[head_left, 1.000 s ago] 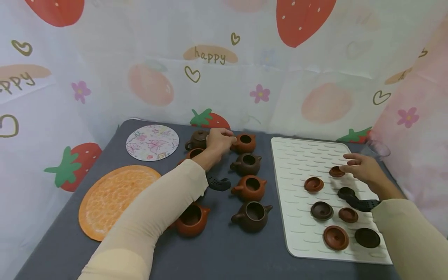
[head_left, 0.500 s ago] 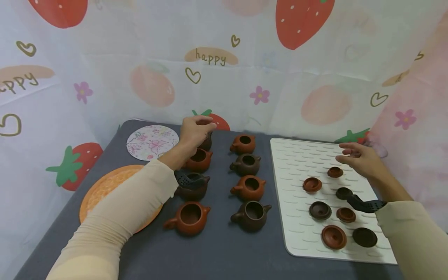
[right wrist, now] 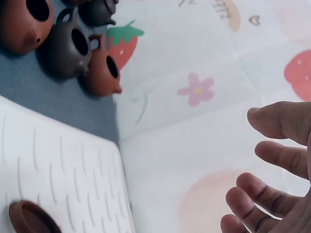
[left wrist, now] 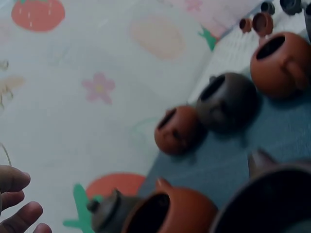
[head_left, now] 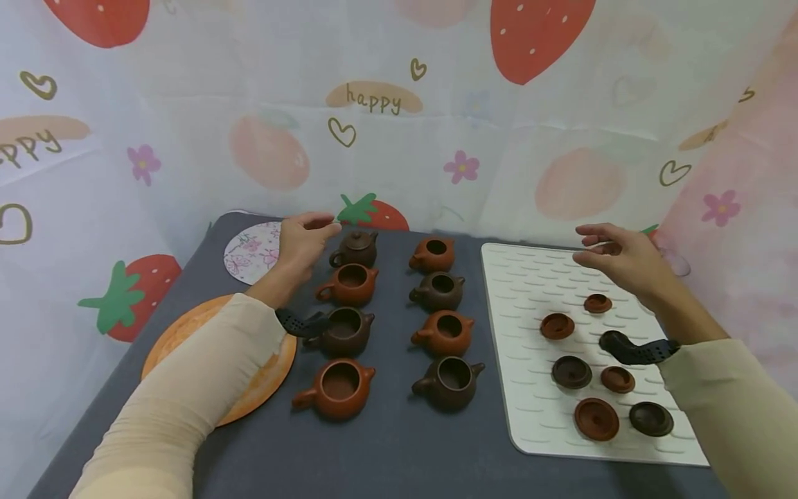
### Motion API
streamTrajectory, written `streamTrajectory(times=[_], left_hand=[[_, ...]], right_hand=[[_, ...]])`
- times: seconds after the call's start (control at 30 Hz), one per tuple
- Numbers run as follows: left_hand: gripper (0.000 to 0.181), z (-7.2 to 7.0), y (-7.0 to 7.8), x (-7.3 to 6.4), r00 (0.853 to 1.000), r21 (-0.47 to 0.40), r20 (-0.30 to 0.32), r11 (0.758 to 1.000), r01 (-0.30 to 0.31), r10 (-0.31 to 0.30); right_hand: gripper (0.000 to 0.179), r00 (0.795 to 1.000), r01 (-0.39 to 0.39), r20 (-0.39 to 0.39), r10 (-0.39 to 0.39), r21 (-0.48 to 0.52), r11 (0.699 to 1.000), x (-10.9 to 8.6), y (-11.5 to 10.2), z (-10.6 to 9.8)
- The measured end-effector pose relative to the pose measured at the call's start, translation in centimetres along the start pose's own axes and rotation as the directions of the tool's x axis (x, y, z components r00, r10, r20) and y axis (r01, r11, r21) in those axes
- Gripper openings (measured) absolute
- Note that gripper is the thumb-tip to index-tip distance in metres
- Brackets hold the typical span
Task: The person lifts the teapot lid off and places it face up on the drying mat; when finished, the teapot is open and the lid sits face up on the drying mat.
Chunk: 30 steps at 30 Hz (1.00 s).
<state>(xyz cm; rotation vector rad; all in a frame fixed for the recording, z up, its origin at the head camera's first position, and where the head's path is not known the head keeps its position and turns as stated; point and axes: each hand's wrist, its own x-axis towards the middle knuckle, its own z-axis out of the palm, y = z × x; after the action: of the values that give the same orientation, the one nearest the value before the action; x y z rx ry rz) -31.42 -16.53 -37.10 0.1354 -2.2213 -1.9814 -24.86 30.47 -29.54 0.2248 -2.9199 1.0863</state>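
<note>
My left hand [head_left: 303, 242] hovers over the round floral mat [head_left: 249, 251], with fingers loosely bent and nothing in them. Just right of it stands a dark brown teapot [head_left: 357, 251] with its lid on. Lidless reddish and dark clay teapots form two columns, among them a reddish teapot [head_left: 352, 284] nearest that lidded one and another reddish teapot [head_left: 433, 255] at the back right. My right hand [head_left: 626, 263], holding nothing, is raised above the white ridged mat [head_left: 530, 277]. Below it lies a small reddish lid [head_left: 597, 303]. In the right wrist view its fingers [right wrist: 272, 155] are spread apart.
Several more lids lie on the white mat, including a reddish lid [head_left: 557, 326] and a dark lid [head_left: 571, 372]. An orange round mat [head_left: 262, 388] is partly under the left sleeve. A printed cloth [head_left: 399, 159] hangs behind the grey-covered table [head_left: 405, 450].
My left hand has moved left, from between the rear teapots to over the floral mat, uncovering the lidded teapot. My right hand has lifted away from the small reddish lid, which stays on the mat.
</note>
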Motion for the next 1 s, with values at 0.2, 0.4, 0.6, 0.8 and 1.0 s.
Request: streamTrajectory(times=[0.2, 0.4, 0.6, 0.8, 1.0], left_hand=[[0.032, -0.4, -2.3, 1.0, 0.997, 0.046, 0.019, 0.996, 0.075, -0.075], [0.034, -0.1, -3.7, 1.7, 0.988, 0.07, 0.071, 0.989, 0.131, -0.136], [0.036, 0.0, -4.5, 2.0, 0.984, 0.131, 0.091, 0.981, 0.14, -0.153], [0.031, 0.0, -5.3, 2.3, 0.978, 0.175, 0.078, 0.968, 0.178, -0.194], [0.026, 0.0, -5.7, 2.4, 0.975, 0.2, 0.072, 0.961, 0.191, -0.209]], right_hand=[[0.053, 0.999, 0.049, 0.017, -0.05, 0.037, 0.998, 1.3, -2.5, 0.8], [0.049, 0.99, 0.136, 0.03, -0.138, 0.061, 0.989, 2.5, -4.7, 2.0], [0.047, 0.982, 0.175, 0.056, -0.181, 0.091, 0.98, 4.0, -6.6, 3.4], [0.046, 0.973, 0.199, 0.095, -0.212, 0.128, 0.971, 5.7, -8.6, 4.9], [0.046, 0.967, 0.209, 0.109, -0.23, 0.18, 0.961, 7.6, -10.0, 6.6]])
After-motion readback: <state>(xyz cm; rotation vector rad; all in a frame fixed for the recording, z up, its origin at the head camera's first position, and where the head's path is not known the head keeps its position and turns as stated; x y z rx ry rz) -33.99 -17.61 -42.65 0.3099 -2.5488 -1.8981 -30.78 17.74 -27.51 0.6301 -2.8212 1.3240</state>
